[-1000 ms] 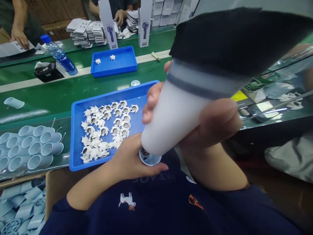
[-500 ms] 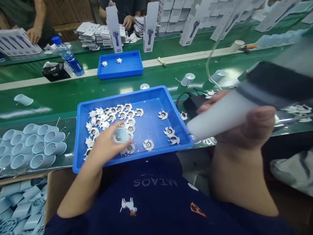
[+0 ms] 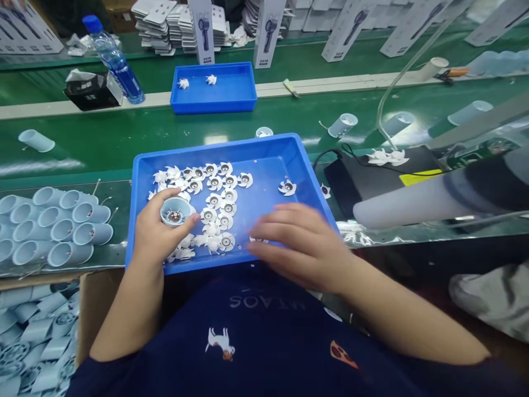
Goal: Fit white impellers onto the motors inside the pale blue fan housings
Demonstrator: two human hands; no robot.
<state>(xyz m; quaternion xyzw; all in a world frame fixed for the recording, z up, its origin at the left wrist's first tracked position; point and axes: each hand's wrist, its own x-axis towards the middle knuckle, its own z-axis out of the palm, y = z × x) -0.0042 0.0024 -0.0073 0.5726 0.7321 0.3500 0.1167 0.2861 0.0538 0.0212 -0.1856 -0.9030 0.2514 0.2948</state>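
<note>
My left hand is closed around a light-blue cylindrical housing, its opening facing up with small metal parts showing inside. It is over the left part of a large blue tray. White fan impellers lie clustered in the tray's left half, and a lone impeller sits on the right. Above the tray's front right, my right hand is motion-blurred, its fingers stretched out. Under its fingertips a bit of white impeller shows. A whitish tapered tool with a dark band is right of the tray.
Rows of light-blue housings stand at left, above a carton of blue parts. Behind are a smaller blue tray, a water bottle and printed boxes. A black box with cables sits at right.
My right hand has let go of the whitish tool and moved left over the tray. My left hand has shifted slightly left with the housing, and the view has tilted down.
</note>
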